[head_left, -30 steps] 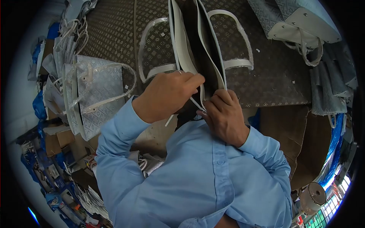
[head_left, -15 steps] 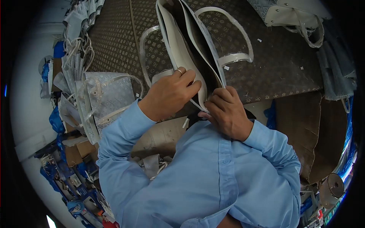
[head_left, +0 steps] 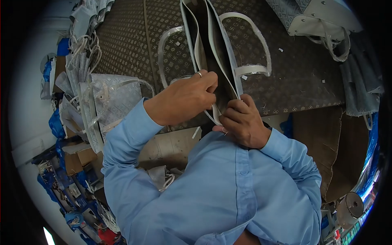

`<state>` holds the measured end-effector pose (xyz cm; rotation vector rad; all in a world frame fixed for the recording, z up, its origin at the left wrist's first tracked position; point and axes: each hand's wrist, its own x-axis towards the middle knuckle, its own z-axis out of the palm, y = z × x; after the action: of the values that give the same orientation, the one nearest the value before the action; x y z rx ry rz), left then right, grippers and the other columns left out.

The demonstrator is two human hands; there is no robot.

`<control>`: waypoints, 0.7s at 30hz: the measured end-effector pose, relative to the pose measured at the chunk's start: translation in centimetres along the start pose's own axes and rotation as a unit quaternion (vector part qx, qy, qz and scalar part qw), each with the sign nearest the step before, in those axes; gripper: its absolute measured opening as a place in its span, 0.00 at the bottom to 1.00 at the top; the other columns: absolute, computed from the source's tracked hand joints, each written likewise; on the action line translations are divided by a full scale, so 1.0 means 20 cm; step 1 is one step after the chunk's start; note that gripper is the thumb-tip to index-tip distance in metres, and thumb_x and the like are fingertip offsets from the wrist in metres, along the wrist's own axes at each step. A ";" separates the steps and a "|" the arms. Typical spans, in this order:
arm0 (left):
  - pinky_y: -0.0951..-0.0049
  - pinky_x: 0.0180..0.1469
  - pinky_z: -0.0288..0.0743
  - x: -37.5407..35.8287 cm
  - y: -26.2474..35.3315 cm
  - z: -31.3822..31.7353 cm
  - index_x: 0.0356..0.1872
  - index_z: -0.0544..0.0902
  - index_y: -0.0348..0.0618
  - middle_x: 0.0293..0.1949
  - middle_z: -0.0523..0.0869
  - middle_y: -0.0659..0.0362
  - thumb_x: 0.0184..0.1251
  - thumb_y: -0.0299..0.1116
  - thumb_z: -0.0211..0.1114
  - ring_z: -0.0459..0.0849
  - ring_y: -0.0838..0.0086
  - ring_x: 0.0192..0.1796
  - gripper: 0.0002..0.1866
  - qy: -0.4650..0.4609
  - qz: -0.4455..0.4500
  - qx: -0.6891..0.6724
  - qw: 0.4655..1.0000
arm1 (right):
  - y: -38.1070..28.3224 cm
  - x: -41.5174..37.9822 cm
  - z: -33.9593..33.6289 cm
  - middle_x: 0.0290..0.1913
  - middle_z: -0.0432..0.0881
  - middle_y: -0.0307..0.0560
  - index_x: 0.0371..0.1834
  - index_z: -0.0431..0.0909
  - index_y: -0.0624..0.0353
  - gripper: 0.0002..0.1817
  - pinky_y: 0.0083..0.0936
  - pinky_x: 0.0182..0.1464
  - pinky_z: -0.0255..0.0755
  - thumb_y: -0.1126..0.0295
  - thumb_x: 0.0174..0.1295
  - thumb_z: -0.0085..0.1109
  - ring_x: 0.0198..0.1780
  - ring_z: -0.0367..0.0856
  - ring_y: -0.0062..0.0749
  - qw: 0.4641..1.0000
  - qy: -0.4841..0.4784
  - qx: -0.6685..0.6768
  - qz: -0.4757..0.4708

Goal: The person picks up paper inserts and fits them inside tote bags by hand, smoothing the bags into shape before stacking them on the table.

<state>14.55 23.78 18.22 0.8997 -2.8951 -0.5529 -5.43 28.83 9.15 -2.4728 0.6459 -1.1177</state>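
Note:
A white handbag [head_left: 228, 61] lies on the patterned table with its top opening spread, showing inner compartments. Its two plastic-wrapped handles stick out to either side. My left hand [head_left: 185, 98], with a ring on one finger, is closed on the bag's left rim and inner lining near the close end. My right hand [head_left: 245, 122] is closed on the near right corner of the opening, close to my shirt front. The fingertips of both hands are partly hidden inside the bag's edge.
On the left, a grey patterned bag [head_left: 118, 96] rests at the table [head_left: 122, 49] edge. Another white-and-grey bag [head_left: 314, 20] lies at far right, above draped grey material [head_left: 361, 81]. A cardboard box [head_left: 314, 147] stands lower right. Small white scraps dot the table.
My left hand has shifted slightly along the bag's left rim, and the inner lining there now stands more upright. The right hand keeps its grip at the near corner. The view has shifted slightly.

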 end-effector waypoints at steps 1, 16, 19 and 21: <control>0.69 0.38 0.76 0.00 -0.01 -0.02 0.24 0.78 0.38 0.35 0.72 0.56 0.52 0.26 0.66 0.75 0.66 0.41 0.05 -0.022 -0.008 -0.042 0.999 | 0.00 0.01 0.00 0.29 0.76 0.42 0.27 0.79 0.59 0.16 0.38 0.44 0.66 0.58 0.48 0.70 0.40 0.72 0.36 1.000 -0.009 -0.001 0.004; 0.49 0.70 0.54 -0.03 0.18 0.13 0.37 0.82 0.40 0.37 0.84 0.58 0.53 0.40 0.70 0.79 0.63 0.53 0.15 0.027 -0.010 0.046 0.999 | 0.08 0.07 -0.27 0.45 0.79 0.53 0.41 0.74 0.64 0.17 0.37 0.54 0.71 0.66 0.53 0.66 0.55 0.75 0.44 0.967 -0.209 0.146 0.024; 0.52 0.67 0.59 0.05 0.12 0.10 0.33 0.83 0.39 0.34 0.85 0.56 0.58 0.38 0.67 0.82 0.63 0.47 0.11 -0.144 0.002 -0.038 0.989 | 0.11 0.07 -0.30 0.44 0.79 0.53 0.40 0.73 0.65 0.16 0.37 0.52 0.75 0.69 0.53 0.67 0.57 0.75 0.47 0.955 -0.228 0.185 0.037; 0.57 0.64 0.63 0.09 0.09 0.10 0.30 0.84 0.39 0.31 0.84 0.55 0.62 0.35 0.62 0.83 0.62 0.40 0.10 -0.207 0.018 -0.131 0.969 | 0.13 0.06 -0.30 0.44 0.79 0.53 0.38 0.73 0.66 0.15 0.37 0.50 0.77 0.70 0.53 0.67 0.57 0.75 0.47 0.960 -0.224 0.169 0.009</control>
<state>11.86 24.75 16.85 0.7681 -3.0679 -1.2197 -9.93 25.19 12.36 -2.2943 0.3099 -0.5634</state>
